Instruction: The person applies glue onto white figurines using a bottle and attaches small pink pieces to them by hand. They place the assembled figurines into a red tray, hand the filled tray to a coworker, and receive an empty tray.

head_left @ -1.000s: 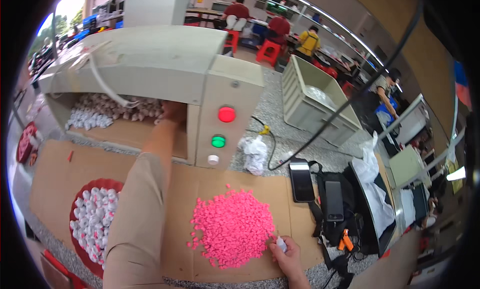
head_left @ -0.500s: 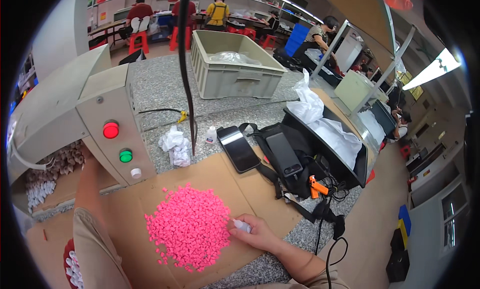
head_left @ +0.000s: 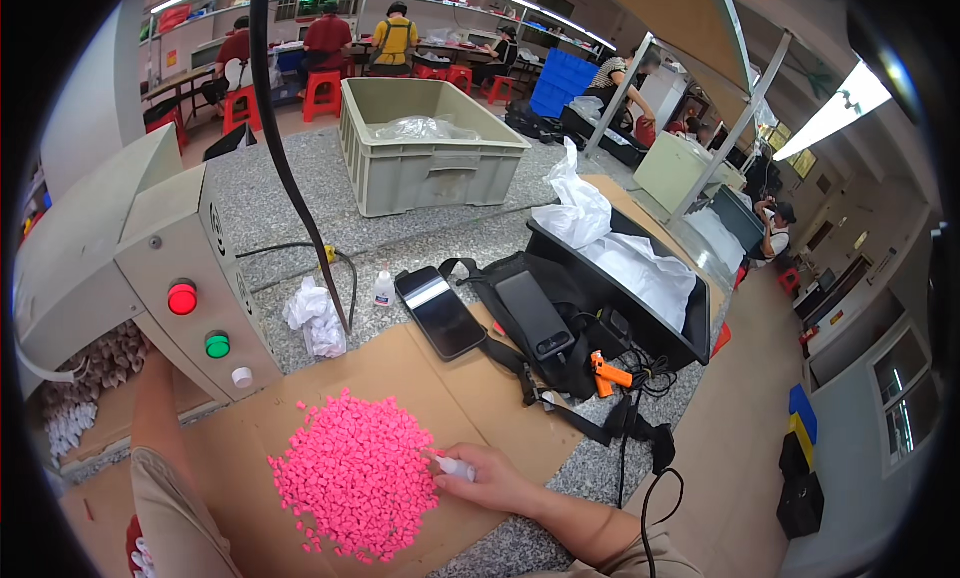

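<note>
A white bottle (head_left: 457, 468) is pinched in the right hand (head_left: 497, 481), its nozzle aimed at the edge of a pink heap (head_left: 350, 478) spread on cardboard (head_left: 395, 363) just left of that hand. The left forearm (head_left: 163, 418) is swallowed by the machine (head_left: 150, 278) farther left; the left hand is hidden, its grip impossible to tell. Over the past second the view has been swung rightward, but the heap appears undisturbed, suggesting work held at one step.
</note>
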`<state>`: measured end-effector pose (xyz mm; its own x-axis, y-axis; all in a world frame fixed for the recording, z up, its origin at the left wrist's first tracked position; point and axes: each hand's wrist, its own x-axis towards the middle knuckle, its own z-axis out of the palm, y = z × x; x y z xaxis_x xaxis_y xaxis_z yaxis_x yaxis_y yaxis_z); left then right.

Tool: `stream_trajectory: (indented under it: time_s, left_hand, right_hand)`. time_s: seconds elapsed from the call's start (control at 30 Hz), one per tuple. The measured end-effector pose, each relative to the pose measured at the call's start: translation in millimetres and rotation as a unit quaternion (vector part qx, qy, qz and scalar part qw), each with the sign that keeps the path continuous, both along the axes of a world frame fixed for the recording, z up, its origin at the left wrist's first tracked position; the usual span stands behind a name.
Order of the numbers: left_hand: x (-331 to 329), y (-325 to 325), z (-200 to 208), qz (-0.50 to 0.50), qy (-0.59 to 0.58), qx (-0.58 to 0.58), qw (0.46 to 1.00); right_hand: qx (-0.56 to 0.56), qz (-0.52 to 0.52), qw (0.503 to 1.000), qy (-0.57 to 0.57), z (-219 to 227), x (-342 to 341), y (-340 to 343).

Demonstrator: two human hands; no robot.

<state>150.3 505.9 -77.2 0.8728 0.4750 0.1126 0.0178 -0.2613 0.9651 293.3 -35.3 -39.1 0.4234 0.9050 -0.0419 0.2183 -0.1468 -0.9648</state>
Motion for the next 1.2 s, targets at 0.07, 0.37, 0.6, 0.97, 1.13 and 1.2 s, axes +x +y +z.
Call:
stream_trajectory:
  time_s: [0.07,0.37,0.6,0.97,1.13,1.2]
  left_hand:
    - [-13.6,4.4,-11.4,0.002,-0.005,-0.021,1.000]
    - [-56.4,20.7,-37.7,-0.005,-0.030,-0.096,0.995]
    - [-90.7,31.3,-39.2,-0.008,-0.044,-0.141,0.989]
    - [-118.7,48.7,-29.1,-0.026,-0.067,-0.214,0.974]
    - [-138.0,36.9,-7.1,-0.029,-0.068,-0.246,0.966]
    - [-149.5,14.2,13.4,-0.025,-0.066,-0.257,0.964]
  right_hand:
    - [-0.006,-0.006,1.000,-0.007,1.2,-0.4,0.2]
    - [-0.015,0.007,1.000,0.000,-0.1,1.1,0.0]
    - [-0.020,-0.001,1.000,-0.022,0.3,0.4,-1.0]
    - [0.017,-0.010,1.000,-0.013,-4.2,1.6,0.4]
    - [0.036,-0.009,0.999,0.030,-0.2,1.6,-0.9]
    - [0.038,-0.003,0.998,0.057,0.0,0.4,-1.2]
